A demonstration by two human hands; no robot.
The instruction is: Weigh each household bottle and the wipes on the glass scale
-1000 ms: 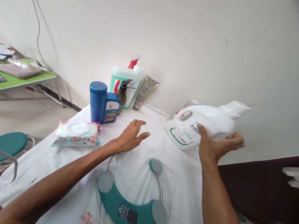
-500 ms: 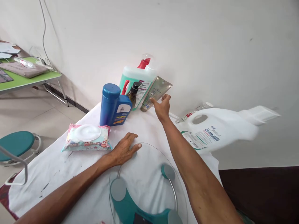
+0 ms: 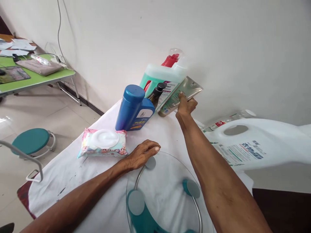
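My right hand [image 3: 186, 105] grips the upper side of a silvery squeeze tube [image 3: 176, 95], thumb on its front and fingers behind. The tube tilts, its cap end low, beside a jug of green liquid [image 3: 159, 72]. Flat on the far rim of a round glass bathroom scale [image 3: 170, 174], my left hand [image 3: 143, 153] has its fingers stretched out and holds nothing. A dark pump bottle [image 3: 156, 94] and a blue bottle [image 3: 134, 108] stand left of the tube. Left of my left hand lies a pack of wet wipes [image 3: 103, 144].
A large white detergent jug [image 3: 257, 139] stands at the right, partly covering a clear bottle [image 3: 243, 114]. The white-covered table [image 3: 80, 184] meets the wall at the back. To the left are a teal stool [image 3: 31, 139] and a green table [image 3: 66, 73] bearing papers.
My right hand has closed further around the tube's side. The camera view has turned left, so everything appears shifted right. My left hand stays on the scale's rim.
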